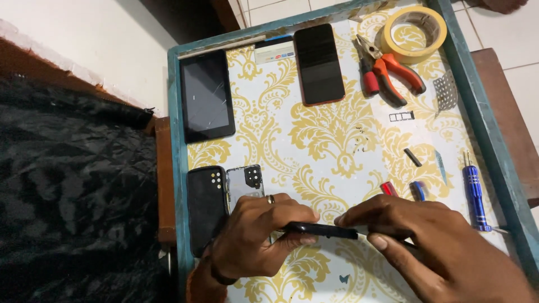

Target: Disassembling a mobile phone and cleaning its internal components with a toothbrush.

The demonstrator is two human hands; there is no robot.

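My left hand (255, 238) grips a thin black phone (320, 229) held edge-on above the table, a ring on one finger. My right hand (432, 249) pinches the phone's right end, with a thin dark tool under its fingers that I cannot make out clearly. Just left of my left hand lie a black phone case (205, 205) and a grey back cover (245, 180) with camera holes.
On the patterned table (314, 140) lie a cracked tablet (206, 96), a black phone (319, 63), red-handled pliers (387, 70), a tape roll (415, 33), a blue screwdriver (475, 193), a card tray (402, 116) and small parts. A raised teal rim (483, 112) bounds it.
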